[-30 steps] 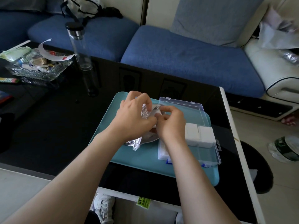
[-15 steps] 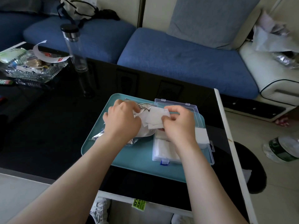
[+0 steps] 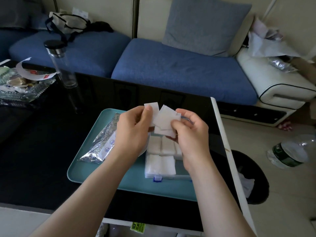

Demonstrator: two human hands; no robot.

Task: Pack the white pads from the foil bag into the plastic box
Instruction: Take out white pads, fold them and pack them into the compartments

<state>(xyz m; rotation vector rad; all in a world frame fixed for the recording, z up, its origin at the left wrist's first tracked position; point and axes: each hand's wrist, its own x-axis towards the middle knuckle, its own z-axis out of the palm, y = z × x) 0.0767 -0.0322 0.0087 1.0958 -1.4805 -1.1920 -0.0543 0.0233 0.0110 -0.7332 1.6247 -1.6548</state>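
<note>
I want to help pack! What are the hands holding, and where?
White pads, above the plastic box. The left hand pinches one by its left edge; the right hand pinches a few by their lower right edge.

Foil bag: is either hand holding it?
No, the foil bag lies on the tray; left hand and right hand hold white pads.

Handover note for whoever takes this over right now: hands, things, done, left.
Left hand pinches the white pads from the left; right hand pinches the same fanned bunch, above the plastic box.
Foil bag lies on the teal tray, left of the box.
Done: several packed pads lie in the box.
Left: lay the held bunch in; bag's contents can't be seen.
</note>
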